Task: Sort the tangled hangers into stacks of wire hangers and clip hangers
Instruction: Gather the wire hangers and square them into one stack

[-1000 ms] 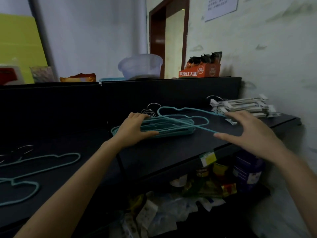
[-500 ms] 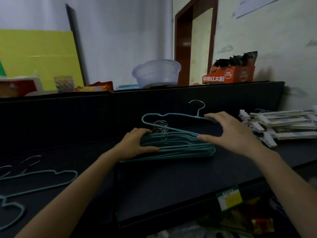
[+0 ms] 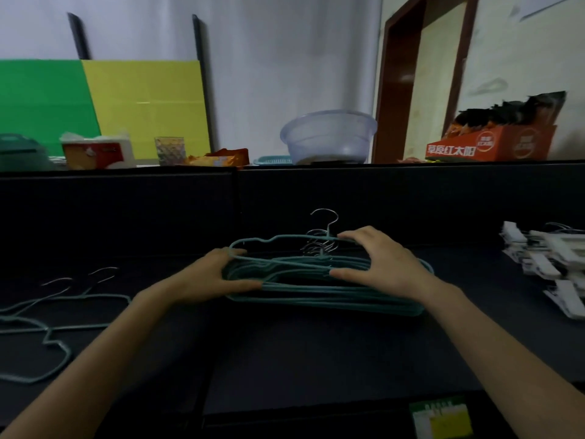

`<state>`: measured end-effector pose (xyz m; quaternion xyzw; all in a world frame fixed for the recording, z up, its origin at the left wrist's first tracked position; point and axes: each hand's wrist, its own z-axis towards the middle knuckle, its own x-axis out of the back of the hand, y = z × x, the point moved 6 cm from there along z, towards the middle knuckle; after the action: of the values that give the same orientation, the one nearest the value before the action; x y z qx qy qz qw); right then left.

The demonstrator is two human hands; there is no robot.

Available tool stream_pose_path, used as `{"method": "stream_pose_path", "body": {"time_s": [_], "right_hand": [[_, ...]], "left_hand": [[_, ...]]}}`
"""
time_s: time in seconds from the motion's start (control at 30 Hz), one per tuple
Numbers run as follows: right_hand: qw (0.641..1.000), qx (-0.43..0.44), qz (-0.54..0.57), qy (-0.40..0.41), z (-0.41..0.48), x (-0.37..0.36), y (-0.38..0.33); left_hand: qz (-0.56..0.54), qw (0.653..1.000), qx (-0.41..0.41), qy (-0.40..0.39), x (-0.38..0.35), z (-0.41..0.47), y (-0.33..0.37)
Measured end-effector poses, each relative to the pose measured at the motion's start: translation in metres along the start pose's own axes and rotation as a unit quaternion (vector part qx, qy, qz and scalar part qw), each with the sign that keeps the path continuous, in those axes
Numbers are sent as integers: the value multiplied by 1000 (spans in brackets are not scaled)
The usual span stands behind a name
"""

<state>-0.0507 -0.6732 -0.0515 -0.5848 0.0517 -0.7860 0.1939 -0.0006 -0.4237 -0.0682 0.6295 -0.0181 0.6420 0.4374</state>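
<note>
Both hands, left hand (image 3: pixel 209 277) and right hand (image 3: pixel 384 264), fingers loosely curled on the wire hanger stack (image 3: pixel 319 286), squaring the top one; loose hangers (image 3: pixel 41 324) at left look next.

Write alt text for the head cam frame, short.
Two bare hands, the left hand and the right hand, press on either end of a stack of teal wire hangers on a dark shelf. White clip hangers are piled at the right; loose teal wire hangers lie at the left.
</note>
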Motion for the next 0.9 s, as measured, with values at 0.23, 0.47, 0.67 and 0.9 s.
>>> {"method": "stream_pose_path", "body": {"time_s": [0.23,0.47,0.67,0.9], "right_hand": [[998,27,-31,-49,7,-26,-8],[992,89,-89,-31,2,-25,-28],[984,173,-46,21,-6,-33,-85],[971,239,-15,3,-16,-61,-160]], "left_hand": [[45,991,86,91,40,-29,-34],[161,968,141,134,44,-59,-32],[231,934,168,217,48,-115,-24],[248,900,240,264,58,-206,-36]]}}
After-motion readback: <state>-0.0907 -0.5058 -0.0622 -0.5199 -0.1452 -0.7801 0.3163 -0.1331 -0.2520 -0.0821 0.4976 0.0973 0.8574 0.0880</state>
